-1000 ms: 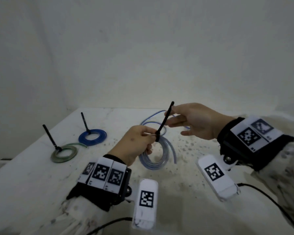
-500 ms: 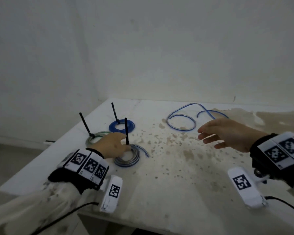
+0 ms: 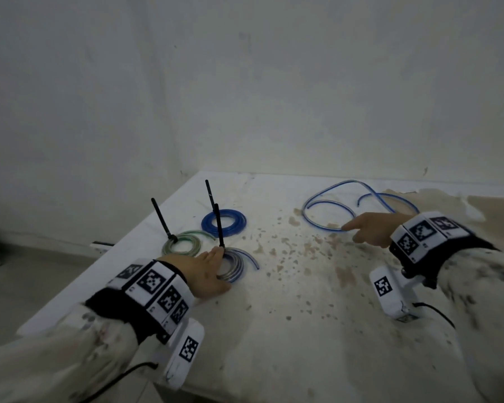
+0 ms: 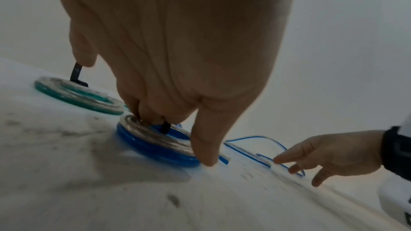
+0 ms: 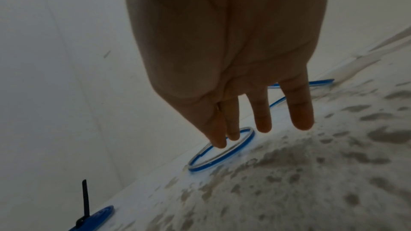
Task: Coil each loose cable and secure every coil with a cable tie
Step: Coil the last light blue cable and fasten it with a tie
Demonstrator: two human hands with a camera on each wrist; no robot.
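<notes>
On the stained table (image 3: 288,330), the left hand (image 3: 207,271) rests with fingers bent on the tied clear-blue coil (image 3: 234,267) at the near left, while the right hand (image 3: 373,231), fingers straight and spread, touches the loose blue cable (image 3: 329,205) lying far right.

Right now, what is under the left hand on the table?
The left hand rests on the grey coil, beside its upright black cable tie. The coil's near-left part is covered, so its state there cannot be seen.
</notes>
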